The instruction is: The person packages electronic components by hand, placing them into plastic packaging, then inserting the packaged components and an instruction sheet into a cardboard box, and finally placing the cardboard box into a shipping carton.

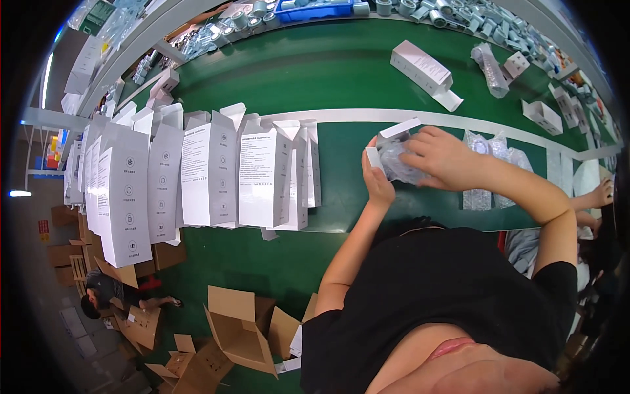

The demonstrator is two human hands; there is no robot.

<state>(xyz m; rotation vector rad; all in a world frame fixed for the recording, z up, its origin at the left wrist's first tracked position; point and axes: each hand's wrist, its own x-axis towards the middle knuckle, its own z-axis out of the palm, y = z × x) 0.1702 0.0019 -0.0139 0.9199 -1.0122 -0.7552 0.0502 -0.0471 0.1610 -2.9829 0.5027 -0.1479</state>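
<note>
My left hand [378,182] is wrapped round the left side of a small white box [401,127], whose flaps stand open. A bundle in clear bubble wrap [396,161] lies at the mouth of this box, seemingly partly inside it. My right hand [446,156] presses on the bundle from the right with bent fingers. The wrap and my fingers hide what is inside. Beside my right forearm, several bubble-wrapped pieces [477,198] lie on the green worktop.
A row of upright white boxes [262,177] with open flaps fills the left of the worktop. Beyond a white rail, a white box [422,71] and a wrapped piece [489,69] lie on a green belt. Open cardboard cartons [239,328] stand on the floor. Other people are at both sides.
</note>
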